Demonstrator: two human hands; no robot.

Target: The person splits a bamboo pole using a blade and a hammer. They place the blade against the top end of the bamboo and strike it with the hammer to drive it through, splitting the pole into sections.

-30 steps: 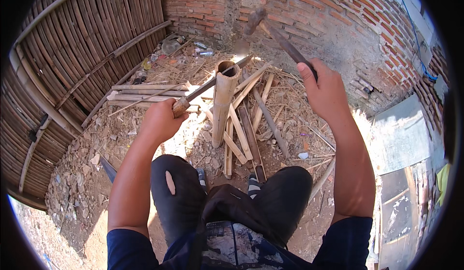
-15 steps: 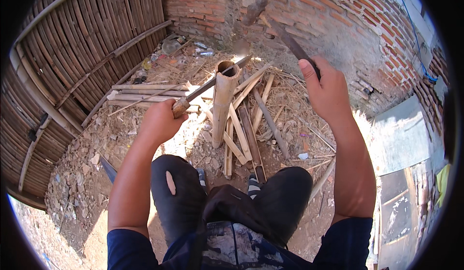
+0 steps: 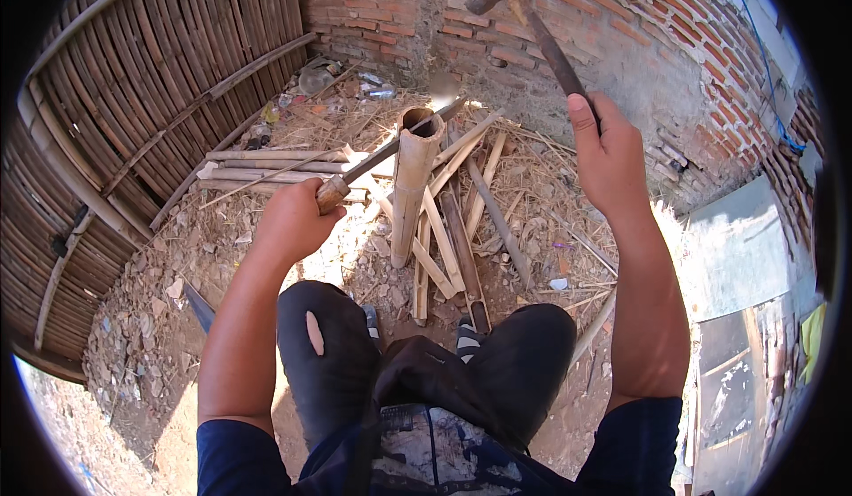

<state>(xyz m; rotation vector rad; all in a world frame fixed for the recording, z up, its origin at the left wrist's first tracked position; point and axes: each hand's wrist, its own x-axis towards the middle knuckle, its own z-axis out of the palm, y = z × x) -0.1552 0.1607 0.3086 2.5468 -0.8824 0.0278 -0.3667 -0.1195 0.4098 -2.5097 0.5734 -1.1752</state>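
A thick bamboo pole section [image 3: 415,185] stands upright on the ground before my knees, its hollow top facing up. Across its open top lies the dark blade of a machete [image 3: 373,161], its tip sticking out past the far right of the rim. My left hand [image 3: 297,215] is closed round the machete's wooden handle, left of the bamboo. Up at the right, my right hand [image 3: 608,154] grips the dark handle of a hammer [image 3: 552,52]. The hammer's head is raised well above the bamboo and the blade, apart from both.
Several split bamboo strips [image 3: 444,243] lie behind and right of the pole. More bamboo lengths [image 3: 266,166] lie at the left. A woven bamboo wall [image 3: 169,79] closes the left side, a brick wall [image 3: 568,26] the back. Rubble and straw cover the ground.
My right hand has risen slightly and moved right, lifting the hammer higher. The machete, my left hand and the upright bamboo stay nearly where they were.
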